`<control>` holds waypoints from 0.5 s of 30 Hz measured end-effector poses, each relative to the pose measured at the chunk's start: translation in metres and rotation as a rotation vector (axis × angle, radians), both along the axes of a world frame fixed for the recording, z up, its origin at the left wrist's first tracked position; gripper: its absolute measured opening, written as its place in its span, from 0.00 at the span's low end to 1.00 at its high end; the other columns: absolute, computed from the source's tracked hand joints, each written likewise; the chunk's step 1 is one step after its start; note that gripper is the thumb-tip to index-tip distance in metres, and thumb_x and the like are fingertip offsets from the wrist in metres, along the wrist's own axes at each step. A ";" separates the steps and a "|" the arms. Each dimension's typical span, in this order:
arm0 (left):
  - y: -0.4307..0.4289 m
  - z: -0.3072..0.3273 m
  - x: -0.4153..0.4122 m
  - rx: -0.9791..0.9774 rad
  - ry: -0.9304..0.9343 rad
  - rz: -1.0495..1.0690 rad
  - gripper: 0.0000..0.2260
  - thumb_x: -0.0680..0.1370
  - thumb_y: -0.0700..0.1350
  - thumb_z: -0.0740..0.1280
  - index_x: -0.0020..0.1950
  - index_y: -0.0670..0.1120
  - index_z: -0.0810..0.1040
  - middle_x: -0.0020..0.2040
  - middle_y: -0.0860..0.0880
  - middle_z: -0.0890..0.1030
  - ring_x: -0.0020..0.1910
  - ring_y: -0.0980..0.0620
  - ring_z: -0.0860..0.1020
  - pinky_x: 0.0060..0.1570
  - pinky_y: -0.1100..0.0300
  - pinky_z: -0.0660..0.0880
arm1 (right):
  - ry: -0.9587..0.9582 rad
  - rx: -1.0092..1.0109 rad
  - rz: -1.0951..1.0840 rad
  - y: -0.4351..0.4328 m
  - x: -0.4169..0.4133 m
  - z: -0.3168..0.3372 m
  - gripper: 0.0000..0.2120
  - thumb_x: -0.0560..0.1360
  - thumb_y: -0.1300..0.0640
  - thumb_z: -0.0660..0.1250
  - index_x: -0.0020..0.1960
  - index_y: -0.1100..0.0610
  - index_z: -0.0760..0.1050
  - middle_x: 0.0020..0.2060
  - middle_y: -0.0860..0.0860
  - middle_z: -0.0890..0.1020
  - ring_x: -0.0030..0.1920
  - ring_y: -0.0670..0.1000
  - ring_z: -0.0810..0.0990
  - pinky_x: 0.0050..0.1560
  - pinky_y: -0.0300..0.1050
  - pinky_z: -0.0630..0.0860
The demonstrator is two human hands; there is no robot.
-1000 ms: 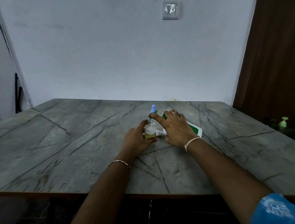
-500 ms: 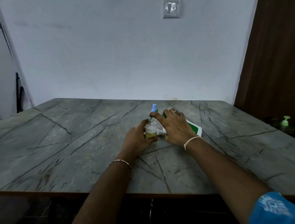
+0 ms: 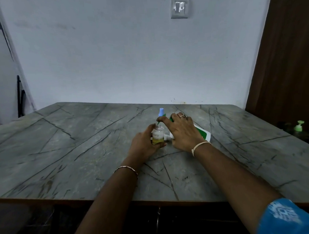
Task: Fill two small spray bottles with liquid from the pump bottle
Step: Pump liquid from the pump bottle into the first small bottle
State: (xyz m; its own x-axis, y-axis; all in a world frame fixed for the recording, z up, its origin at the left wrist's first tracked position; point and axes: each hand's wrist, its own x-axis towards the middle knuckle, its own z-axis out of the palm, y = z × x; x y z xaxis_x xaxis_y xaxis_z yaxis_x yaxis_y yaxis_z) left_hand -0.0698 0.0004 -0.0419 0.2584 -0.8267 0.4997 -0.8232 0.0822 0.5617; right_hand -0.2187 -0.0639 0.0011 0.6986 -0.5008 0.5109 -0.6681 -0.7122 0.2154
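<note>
My left hand (image 3: 144, 143) grips a small clear spray bottle (image 3: 157, 136) standing on the grey table (image 3: 71, 147); a little yellowish liquid sits in its bottom. My right hand (image 3: 182, 131) reaches over from the right, and its index finger and thumb pinch the blue spray top (image 3: 161, 112) at the bottle's neck. The white and green pump bottle (image 3: 204, 134) lies on its side under and behind my right hand, its white nozzle (image 3: 167, 138) pointing at the small bottle. No second small bottle shows.
The table ends at a white wall behind and a brown-trimmed front edge (image 3: 118, 199) near me. A dark wooden door (image 3: 289, 58) stands at the right, and a green pump dispenser (image 3: 299, 126) sits low beside it.
My right index finger has curled in tighter at the small bottle's neck. My left hand and the pump bottle have stayed where they were.
</note>
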 end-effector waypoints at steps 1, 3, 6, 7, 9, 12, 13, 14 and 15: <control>0.000 0.000 0.000 0.003 -0.002 0.003 0.37 0.68 0.56 0.75 0.72 0.50 0.64 0.61 0.47 0.80 0.56 0.49 0.80 0.57 0.56 0.76 | 0.001 -0.006 0.001 0.000 -0.001 0.000 0.38 0.69 0.53 0.70 0.73 0.44 0.54 0.57 0.54 0.72 0.60 0.57 0.69 0.56 0.53 0.68; -0.001 0.000 0.000 0.016 0.000 0.011 0.37 0.68 0.56 0.75 0.73 0.50 0.64 0.61 0.47 0.79 0.56 0.49 0.79 0.57 0.56 0.76 | 0.002 -0.009 0.004 -0.001 -0.004 -0.001 0.39 0.70 0.54 0.69 0.74 0.43 0.53 0.57 0.54 0.72 0.60 0.57 0.70 0.56 0.54 0.69; -0.001 0.000 0.000 0.012 0.001 0.028 0.37 0.67 0.56 0.76 0.72 0.51 0.64 0.59 0.47 0.80 0.55 0.48 0.80 0.56 0.55 0.76 | 0.015 -0.033 0.003 -0.001 -0.008 -0.003 0.40 0.71 0.53 0.69 0.75 0.42 0.50 0.56 0.55 0.73 0.59 0.57 0.70 0.55 0.54 0.69; -0.001 0.000 0.000 0.012 0.000 0.034 0.37 0.67 0.56 0.76 0.72 0.51 0.64 0.59 0.46 0.80 0.55 0.48 0.80 0.56 0.54 0.76 | 0.020 -0.038 0.000 -0.001 -0.009 -0.003 0.40 0.71 0.53 0.69 0.75 0.41 0.50 0.56 0.55 0.73 0.59 0.57 0.70 0.55 0.54 0.70; -0.002 -0.001 0.000 0.023 -0.003 0.041 0.38 0.67 0.56 0.75 0.73 0.50 0.64 0.60 0.46 0.80 0.55 0.48 0.80 0.56 0.54 0.76 | 0.022 -0.029 -0.006 -0.002 -0.008 -0.003 0.41 0.70 0.53 0.69 0.75 0.41 0.50 0.57 0.55 0.73 0.60 0.57 0.70 0.56 0.54 0.70; -0.001 0.000 -0.001 0.022 -0.001 0.036 0.38 0.68 0.56 0.75 0.73 0.50 0.63 0.61 0.45 0.79 0.56 0.48 0.79 0.57 0.55 0.76 | 0.011 -0.012 -0.007 -0.003 -0.006 -0.004 0.40 0.70 0.53 0.70 0.74 0.42 0.51 0.57 0.54 0.72 0.60 0.57 0.70 0.57 0.55 0.69; -0.001 0.001 -0.001 0.020 -0.003 0.032 0.38 0.68 0.56 0.75 0.73 0.50 0.63 0.62 0.46 0.79 0.56 0.48 0.79 0.57 0.56 0.75 | 0.002 -0.007 -0.006 -0.003 -0.004 -0.003 0.39 0.70 0.53 0.70 0.74 0.43 0.53 0.58 0.55 0.72 0.61 0.57 0.69 0.57 0.55 0.69; 0.000 0.001 -0.001 0.018 -0.006 0.027 0.38 0.68 0.55 0.75 0.74 0.50 0.63 0.62 0.46 0.79 0.57 0.48 0.79 0.57 0.56 0.75 | -0.005 -0.001 -0.005 -0.002 -0.003 -0.002 0.38 0.70 0.53 0.70 0.74 0.44 0.54 0.58 0.55 0.72 0.61 0.57 0.69 0.58 0.55 0.68; 0.001 0.001 -0.001 0.017 -0.007 0.021 0.38 0.68 0.55 0.75 0.73 0.50 0.63 0.62 0.46 0.79 0.57 0.49 0.79 0.57 0.57 0.74 | -0.009 0.003 -0.005 -0.002 -0.002 -0.002 0.37 0.70 0.53 0.70 0.74 0.45 0.55 0.59 0.55 0.72 0.62 0.57 0.69 0.58 0.56 0.68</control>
